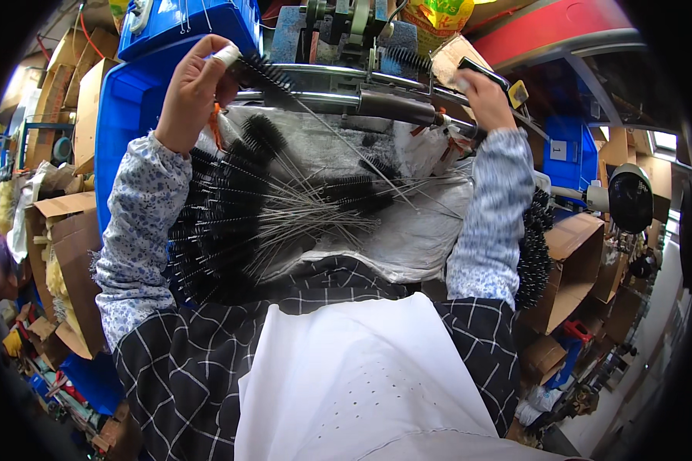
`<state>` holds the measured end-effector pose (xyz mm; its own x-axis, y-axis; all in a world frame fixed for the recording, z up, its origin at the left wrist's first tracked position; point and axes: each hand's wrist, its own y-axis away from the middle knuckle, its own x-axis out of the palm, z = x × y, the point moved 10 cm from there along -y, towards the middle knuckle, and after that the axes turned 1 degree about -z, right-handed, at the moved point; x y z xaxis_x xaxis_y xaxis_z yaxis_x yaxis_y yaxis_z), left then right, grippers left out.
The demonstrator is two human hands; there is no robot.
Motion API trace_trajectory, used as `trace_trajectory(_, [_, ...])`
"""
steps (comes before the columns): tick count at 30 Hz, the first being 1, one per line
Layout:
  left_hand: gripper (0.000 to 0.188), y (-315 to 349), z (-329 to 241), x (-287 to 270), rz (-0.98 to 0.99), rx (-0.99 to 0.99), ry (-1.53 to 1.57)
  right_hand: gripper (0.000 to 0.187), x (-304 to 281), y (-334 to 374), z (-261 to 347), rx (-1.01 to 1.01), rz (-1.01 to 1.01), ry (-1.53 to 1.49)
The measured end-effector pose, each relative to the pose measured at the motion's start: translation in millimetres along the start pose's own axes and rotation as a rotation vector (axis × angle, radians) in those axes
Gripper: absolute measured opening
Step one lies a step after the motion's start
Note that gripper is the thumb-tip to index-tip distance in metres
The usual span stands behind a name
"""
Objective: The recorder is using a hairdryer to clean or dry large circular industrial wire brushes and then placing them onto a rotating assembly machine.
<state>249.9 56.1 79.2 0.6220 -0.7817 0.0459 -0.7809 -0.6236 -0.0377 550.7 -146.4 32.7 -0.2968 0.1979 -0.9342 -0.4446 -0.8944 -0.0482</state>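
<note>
My left hand (188, 96), white tape round one finger, is raised at the upper left. It pinches a tube brush (267, 75) by its black bristled end, and the thin wire stem slants down to the right. At the upper right my right hand (486, 101) is closed round a black handle (483, 71) beside the machine. On a pale sheet over my lap lies a pile of similar brushes (215, 223); their bristles are mostly at the left and their wire stems (315, 215) point right.
A bench machine (361, 96) with shiny horizontal rods stands ahead, a tan block (452, 61) beside it. Blue bins (119, 115) are at the left. More black brushes (534, 253) sit by my right elbow, next to a cardboard box (569, 265). A lamp (630, 198) is at the right.
</note>
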Motion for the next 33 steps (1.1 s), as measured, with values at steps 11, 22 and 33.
trace_trajectory(11, [0.023,19,63,43,0.243,-0.193,-0.414,0.025,74,20,134,0.004,-0.004,-0.461])
trace_trajectory(22, [0.026,29,139,-40,0.015,-0.348,-0.729,0.023,51,-37,55,0.092,-0.361,0.275])
trace_trajectory(33, [0.017,42,157,-42,0.118,-0.529,-0.509,0.038,68,-53,46,0.076,-0.224,0.269])
